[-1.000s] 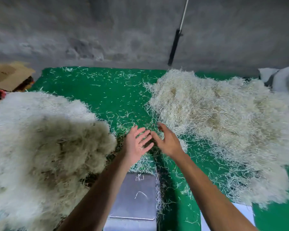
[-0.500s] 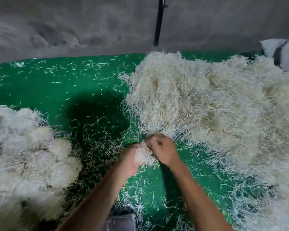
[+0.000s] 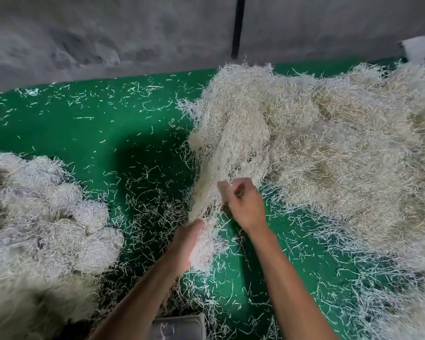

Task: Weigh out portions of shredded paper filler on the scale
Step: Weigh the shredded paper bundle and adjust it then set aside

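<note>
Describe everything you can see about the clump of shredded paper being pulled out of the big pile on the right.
The clump of shredded paper is a long, loose tangle of thin off-white strips, blurred in places. It stretches from the near edge of the right-hand pile down toward the person, above the green surface. The right hand grips it near the middle; the left hand holds its lower end. Its upper end is not yet free of the pile.

No text, label, brand, number or sign can be read anywhere in the view.
</note>
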A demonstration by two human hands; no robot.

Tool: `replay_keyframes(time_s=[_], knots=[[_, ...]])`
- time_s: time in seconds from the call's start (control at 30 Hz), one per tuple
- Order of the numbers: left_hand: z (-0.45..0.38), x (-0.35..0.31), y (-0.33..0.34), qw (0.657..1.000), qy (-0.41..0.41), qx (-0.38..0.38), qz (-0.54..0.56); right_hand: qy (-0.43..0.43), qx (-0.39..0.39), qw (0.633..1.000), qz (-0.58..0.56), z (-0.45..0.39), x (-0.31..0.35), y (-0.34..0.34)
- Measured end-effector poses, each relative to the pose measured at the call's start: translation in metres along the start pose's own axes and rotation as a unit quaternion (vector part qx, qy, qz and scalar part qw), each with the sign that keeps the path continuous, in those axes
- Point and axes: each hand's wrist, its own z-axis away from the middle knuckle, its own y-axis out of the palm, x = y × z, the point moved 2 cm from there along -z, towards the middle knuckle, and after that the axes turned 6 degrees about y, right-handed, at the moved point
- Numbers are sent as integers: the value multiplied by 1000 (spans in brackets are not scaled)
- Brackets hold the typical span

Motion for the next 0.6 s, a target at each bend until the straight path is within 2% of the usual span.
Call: replay_keyframes(time_s=[0.07, 0.13, 0.2, 0.3, 0.33, 0.4, 0.5, 0.53, 0.6], knots=[[1, 12, -7, 992, 24, 26, -121, 82, 86, 991, -65, -4, 15, 11], [12, 10, -11, 992, 26, 55, -115, 90, 89, 990, -59, -2, 19, 28], [24, -3, -17, 997, 31, 65, 34, 65, 65, 992, -85, 15, 21, 40], [33, -25, -33, 962, 44, 55, 263, 25, 114, 985, -128, 56, 16, 55], [34, -32, -36, 965, 56, 56, 250, 19, 140, 982, -122, 65, 13, 57], [35, -37, -36, 989, 91, 39, 111, 4, 164, 982, -88, 70, 6, 50], [35, -28, -47, 991, 131, -12, 3, 30, 120, 987, -100, 58, 8, 33], [38, -24, -50, 987, 160, 4, -31, 55, 115, 986, -103, 53, 13, 30], [48, -19, -55, 970, 211, 81, -84, 106, 171, 974, -104, 44, 25, 33]])
